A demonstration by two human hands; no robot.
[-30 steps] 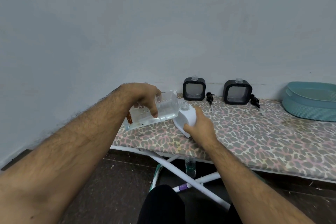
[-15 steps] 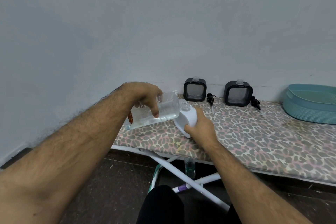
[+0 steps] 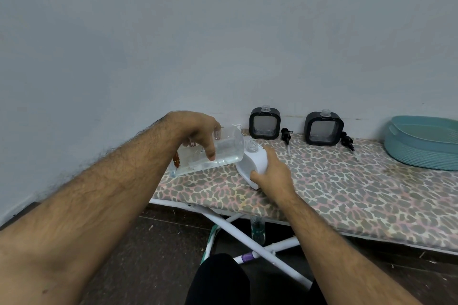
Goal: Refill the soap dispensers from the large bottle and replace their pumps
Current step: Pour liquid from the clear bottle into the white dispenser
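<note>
My left hand [image 3: 198, 131] grips a large clear bottle [image 3: 218, 153] of clear liquid, tipped almost flat with its mouth against the neck of a white dispenser [image 3: 254, 160]. My right hand [image 3: 271, 172] holds that white dispenser on the leopard-print board [image 3: 334, 188]. Two black square dispensers stand against the wall with open necks, one at the left [image 3: 264, 123] and one at the right [image 3: 324, 128]. A black pump lies beside each: the left pump [image 3: 286, 136] and the right pump [image 3: 347, 140].
A teal basket [image 3: 421, 142] sits at the board's far right. The board's white crossed legs [image 3: 247, 235] stand over a dark floor, with a small bottle [image 3: 257, 229] under the board. The grey wall runs close behind everything.
The large bottle has tilted slightly lower toward the white dispenser. Both hands keep their grip and stay in nearly the same places.
</note>
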